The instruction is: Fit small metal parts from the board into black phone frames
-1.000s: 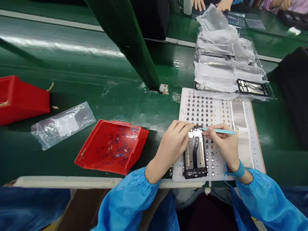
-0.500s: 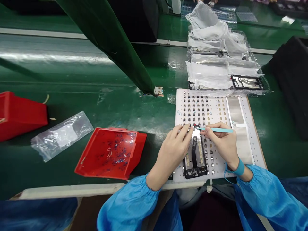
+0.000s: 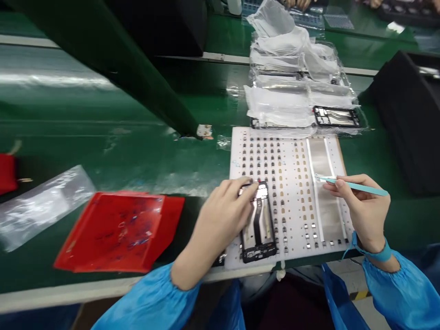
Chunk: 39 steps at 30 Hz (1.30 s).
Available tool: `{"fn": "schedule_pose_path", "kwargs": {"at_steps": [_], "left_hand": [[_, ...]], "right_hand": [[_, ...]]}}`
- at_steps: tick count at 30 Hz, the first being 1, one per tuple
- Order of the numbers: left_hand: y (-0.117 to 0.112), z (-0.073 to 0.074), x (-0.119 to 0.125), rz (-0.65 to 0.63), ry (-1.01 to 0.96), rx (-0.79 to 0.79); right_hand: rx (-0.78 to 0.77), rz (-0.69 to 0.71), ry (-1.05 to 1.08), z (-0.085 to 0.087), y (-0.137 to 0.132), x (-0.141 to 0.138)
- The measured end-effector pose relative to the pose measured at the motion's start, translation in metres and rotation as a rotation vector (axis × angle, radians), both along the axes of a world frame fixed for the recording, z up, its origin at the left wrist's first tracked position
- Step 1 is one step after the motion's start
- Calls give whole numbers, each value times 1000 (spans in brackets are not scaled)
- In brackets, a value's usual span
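Observation:
A black phone frame (image 3: 259, 224) lies on a white sheet (image 3: 292, 156) that carries rows of small parts. My left hand (image 3: 220, 220) rests on the frame's upper left corner, its fingers curled onto the top edge. Off to the right of the frame, my right hand (image 3: 360, 208) pinches teal tweezers (image 3: 354, 186). Their tip points left over a shiny strip (image 3: 321, 160) on the sheet.
A red tray (image 3: 117, 231) with small blue bits sits left of the sheet, and a clear plastic bag (image 3: 41, 206) lies further left. Bagged phone frames (image 3: 299, 87) are stacked behind the sheet. A green post (image 3: 113, 68) slants across, and a black box (image 3: 409, 114) stands at right.
My right hand has carried the tweezers away from the top of the phone frame, rightward to the shiny strip. My left hand stays on the frame. The view has shifted right.

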State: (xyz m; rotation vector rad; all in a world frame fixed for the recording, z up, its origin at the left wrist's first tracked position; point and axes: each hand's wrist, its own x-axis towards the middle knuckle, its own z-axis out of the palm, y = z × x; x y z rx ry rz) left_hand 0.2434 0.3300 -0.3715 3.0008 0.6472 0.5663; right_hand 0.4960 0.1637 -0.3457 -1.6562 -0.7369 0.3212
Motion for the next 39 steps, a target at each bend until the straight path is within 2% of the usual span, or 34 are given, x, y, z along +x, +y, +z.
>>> {"fn": "schedule_pose_path", "kwargs": {"at_steps": [3, 6, 9, 13, 16, 22, 29, 35, 39], "left_hand": [[-2, 12, 17, 7, -69, -30], [-12, 18, 49, -163, -95, -107], [-21, 11, 84, -347, -51, -180], [-23, -8, 110, -400, 61, -216], [-21, -16, 111, -398, 94, -219], [-21, -19, 109, -395, 83, -228], [-23, -17, 109, -379, 84, -267], [-23, -18, 111, -380, 100, -283], [-28, -11, 112, -368, 66, -279]], "right_hand": [[-47, 54, 6, -3, -6, 33], [-117, 178, 75, -8, -5, 60], [-154, 248, 154, -18, -1, 72], [-166, 249, 227, -30, 1, 74], [-146, 259, 232, -33, 0, 72], [-129, 274, 213, -32, -1, 71], [-145, 315, 205, -32, -2, 73], [-119, 280, 206, -33, 0, 74], [-110, 240, 193, -21, -7, 73]]}}
